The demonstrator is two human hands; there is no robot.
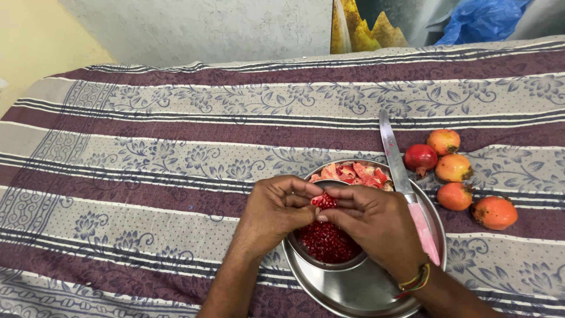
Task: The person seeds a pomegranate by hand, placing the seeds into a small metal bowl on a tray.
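Already half full of loose seeds, the steel bowl sits under both hands, left hand and right hand pinching a pomegranate piece, while five whole pomegranates wait untouched at three o'clock.

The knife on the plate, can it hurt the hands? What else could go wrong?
Maybe. The knife lies across the plate right beside the right hand, so a careless move could bump its blade. Both hands hold a pomegranate piece over the bowl; loose seeds could bounce out and stain the bedsheet. The whole pomegranates sit loose on the soft cloth and might roll.
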